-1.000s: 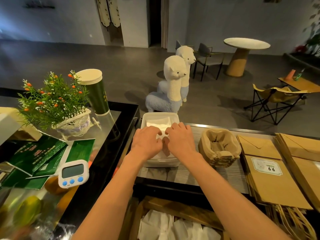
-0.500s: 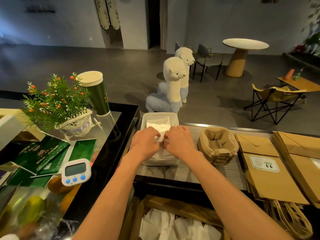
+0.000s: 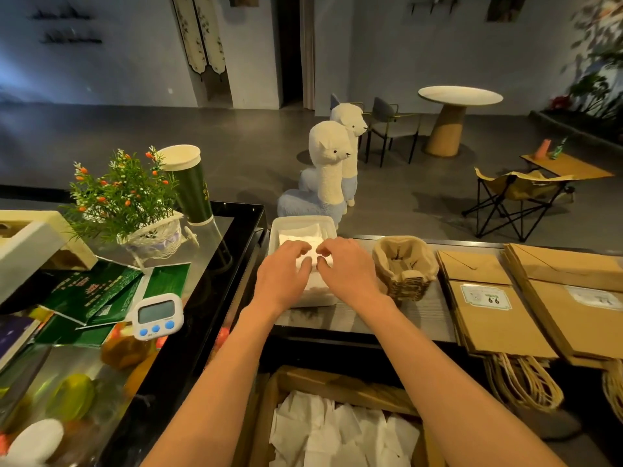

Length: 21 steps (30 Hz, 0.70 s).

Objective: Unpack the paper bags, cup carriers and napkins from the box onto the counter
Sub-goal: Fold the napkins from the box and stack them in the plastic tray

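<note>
A white tub (image 3: 301, 221) of folded napkins (image 3: 303, 235) stands on the counter (image 3: 364, 320). My left hand (image 3: 285, 276) and my right hand (image 3: 349, 269) are side by side over it, bent fingertips down on the top napkins. Whether they pinch any is unclear. To the right stand a stack of brown pulp cup carriers (image 3: 404, 264) and two piles of flat brown paper bags (image 3: 488, 315), (image 3: 580, 298) with handles hanging over the front edge. Below me the open cardboard box (image 3: 337, 382) holds loose white napkins (image 3: 340, 433).
A raised glossy black counter (image 3: 219, 281) on the left carries a white timer (image 3: 156, 316), green packets (image 3: 94, 291), a potted plant (image 3: 124, 200) and a tall green cup (image 3: 188, 183). Two alpaca figures (image 3: 330, 170) stand on the floor beyond the counter.
Both hands have slid a little farther back over the tub, and their fingers have gone from flat on the napkins to bent at the tips. The tub itself has not moved.
</note>
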Available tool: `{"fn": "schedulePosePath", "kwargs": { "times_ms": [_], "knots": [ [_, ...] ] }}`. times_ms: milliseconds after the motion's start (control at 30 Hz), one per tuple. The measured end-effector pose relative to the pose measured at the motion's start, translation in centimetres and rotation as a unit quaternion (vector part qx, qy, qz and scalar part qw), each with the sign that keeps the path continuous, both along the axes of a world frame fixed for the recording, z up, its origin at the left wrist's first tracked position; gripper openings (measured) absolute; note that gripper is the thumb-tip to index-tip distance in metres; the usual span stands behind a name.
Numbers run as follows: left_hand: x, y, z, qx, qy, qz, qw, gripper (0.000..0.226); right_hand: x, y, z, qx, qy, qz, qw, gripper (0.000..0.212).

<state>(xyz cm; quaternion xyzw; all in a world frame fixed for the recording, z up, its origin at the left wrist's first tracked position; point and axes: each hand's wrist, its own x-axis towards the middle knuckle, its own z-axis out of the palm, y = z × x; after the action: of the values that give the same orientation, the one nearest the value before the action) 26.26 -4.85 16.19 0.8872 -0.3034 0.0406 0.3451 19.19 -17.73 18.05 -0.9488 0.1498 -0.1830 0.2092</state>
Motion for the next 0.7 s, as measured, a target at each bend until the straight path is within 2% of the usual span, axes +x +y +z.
{"fn": "schedulePosePath", "kwargs": {
  "times_ms": [133,233,300,367,467,700],
  "knots": [
    [-3.4,0.7,-1.8,-0.153,0.054,0.017,0.987,0.021,-2.8,0.7,-0.9,0.115,-0.068,-0.012,0.991,0.018],
    [-6.1,1.6,-3.1,-0.196,0.068,-0.002,0.978,0.018,-5.6,1.4,-2.0,0.17,-0.095,-0.008,0.981,0.02],
    [-7.6,2.2,-4.2,-0.181,0.025,-0.013,0.983,0.019,-7.5,1.9,-3.1,0.205,-0.109,-0.006,0.973,0.02],
    [-9.1,2.8,-5.5,-0.165,0.024,-0.025,0.986,0.018,-9.3,2.4,-4.5,0.228,-0.119,-0.007,0.966,0.017],
    [-11.4,3.4,-7.7,-0.159,0.1,-0.026,0.982,0.02,-11.8,2.9,-7.0,0.267,-0.106,-0.019,0.958,0.014],
    [-15.9,5.0,-14.0,-0.083,0.208,-0.015,0.974,0.024,-17.1,3.9,-12.9,0.376,-0.017,-0.078,0.923,0.018]
  ]
}}
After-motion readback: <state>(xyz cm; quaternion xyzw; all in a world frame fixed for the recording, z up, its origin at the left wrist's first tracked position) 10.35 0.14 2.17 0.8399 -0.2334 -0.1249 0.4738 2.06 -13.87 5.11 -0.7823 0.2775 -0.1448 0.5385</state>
